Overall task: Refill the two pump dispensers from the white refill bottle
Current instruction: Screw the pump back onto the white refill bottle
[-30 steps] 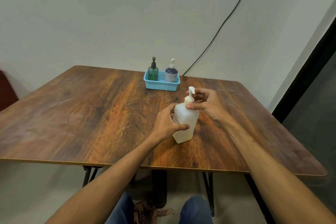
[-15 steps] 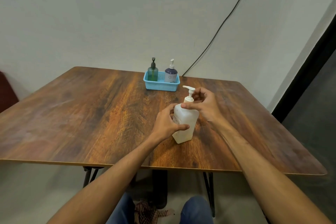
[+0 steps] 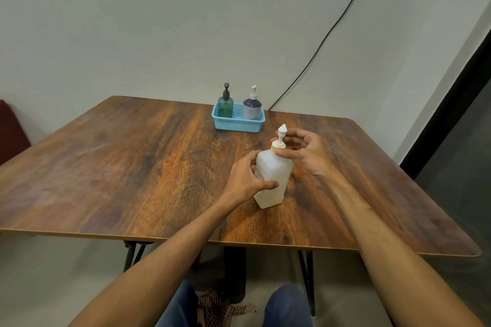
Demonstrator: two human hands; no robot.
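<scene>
**Both hands on the refill bottle, dispensers sitting in the basket**

The square-shouldered white plastic refill bottle (image 3: pixel 275 178) stands upright on the dark wood-grain table (image 3: pixel 132 167), near the front edge and a bit right of centre. The left hand (image 3: pixel 245 178) wraps its body from the left, fingers curled round the far side and thumb across the front. The right hand (image 3: pixel 305 152) is up at the neck, with the thumb pressed on the white screw-on pump cap (image 3: pixel 278 144). Its fingers curl loosely behind the pump stem, slightly spread. Can't tell if they actually touch the cap back there.

Well behind the bottle, near the far edge, there's a small light-blue plastic basket (image 3: pixel 237 125). The two dispensers stand in it side by side. The see-through green pump dispenser (image 3: pixel 225 105) with a dark pump is on the left, and the dark purple pump dispenser (image 3: pixel 251 107) with a white pump is on the right.
</scene>
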